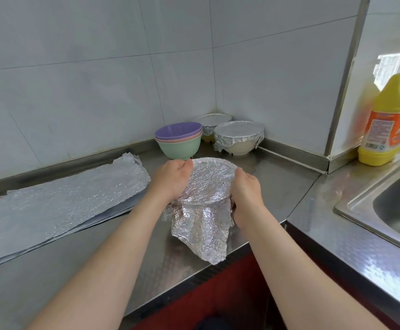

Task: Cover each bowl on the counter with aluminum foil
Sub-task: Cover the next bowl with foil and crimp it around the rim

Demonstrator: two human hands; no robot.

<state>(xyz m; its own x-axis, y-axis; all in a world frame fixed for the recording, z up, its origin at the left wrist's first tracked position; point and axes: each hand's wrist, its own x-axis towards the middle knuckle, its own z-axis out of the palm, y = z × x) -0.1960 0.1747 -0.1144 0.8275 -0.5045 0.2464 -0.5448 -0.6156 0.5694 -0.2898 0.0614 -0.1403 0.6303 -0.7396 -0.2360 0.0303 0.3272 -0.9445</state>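
1. Foil-wrapped bowl (212, 179) sits on the steel counter (277, 186), front centre, near the counter's front edge. The foil is crinkled, stretched flat over the rim, and pressed down the sides.
2. A loose flap (201, 236) of the same foil hangs on the near side, lies on the counter and reaches its front edge.
3. Left hand (170, 177) cups the bowl's left side, fingers curled around the foil at the rim; fingertips partly hidden.
4. Right hand (246, 186) cups the right side, fingers curled down onto the foil; tips hidden behind the bowl.
5. Behind: a stack of bare bowls (178, 139), purple on top, then pink, then green, just beyond the left hand.
6. In the corner: two covered bowls (238, 136), side by side, by the tiled wall.
7. Left: flat foil sheets (58, 206) piled on the counter.
8. Right: yellow bottle (389, 120) and sink (396, 206), well apart from the bowl.
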